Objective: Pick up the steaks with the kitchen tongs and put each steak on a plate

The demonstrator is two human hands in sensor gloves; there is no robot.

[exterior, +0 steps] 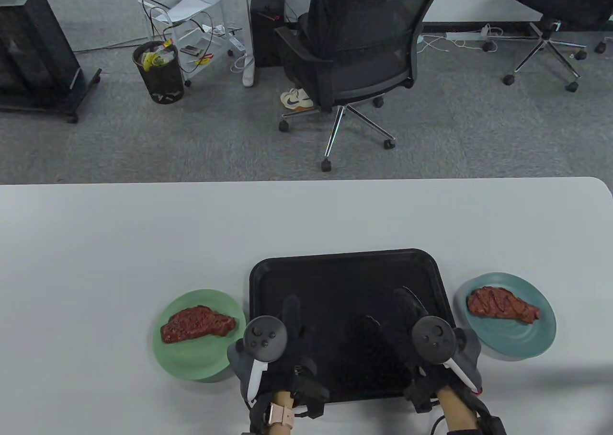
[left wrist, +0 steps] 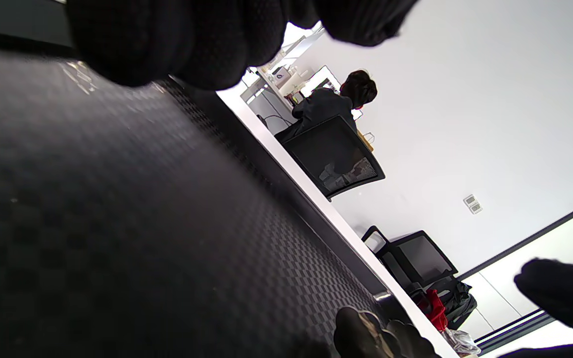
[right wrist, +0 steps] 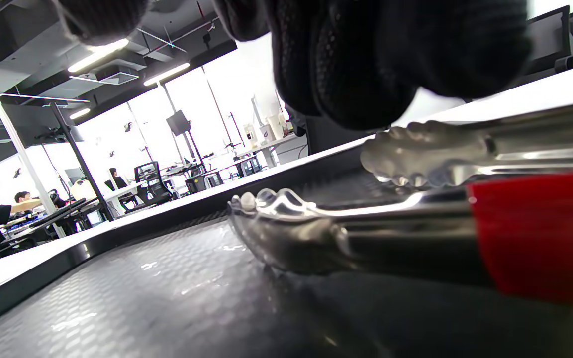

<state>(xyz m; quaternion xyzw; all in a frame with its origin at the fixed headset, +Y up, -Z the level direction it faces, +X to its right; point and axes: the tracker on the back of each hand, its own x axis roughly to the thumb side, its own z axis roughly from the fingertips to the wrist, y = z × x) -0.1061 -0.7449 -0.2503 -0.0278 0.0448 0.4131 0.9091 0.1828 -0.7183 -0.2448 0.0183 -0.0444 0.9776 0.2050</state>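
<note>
On the white bench (exterior: 143, 234) sits a black tray (exterior: 345, 272), flanked by a green plate (exterior: 191, 363) on its left and a blue plate (exterior: 527, 339) on its right. One steak (exterior: 197, 323) lies on the green plate; a second steak (exterior: 502, 304) lies on the blue plate. Both hands rest over the near part of the tray. Left hand (exterior: 292, 329): fingers extended forward over the tray surface, relaxed, holding nothing visible; left wrist view shows gloved fingertips (left wrist: 177, 40) just above the textured tray floor. Right hand (exterior: 397, 325): over the tray's right half, above the tongs (right wrist: 366, 233). Right wrist view shows the tongs lying on the tray floor, metal scalloped tips apart, red grip sleeve near the camera, gloved fingers (right wrist: 366, 59) directly above them. Whether the right hand grips the tongs cannot be told. Beyond the bench stands an office chair (exterior: 354, 51) on grey carpet.
</note>
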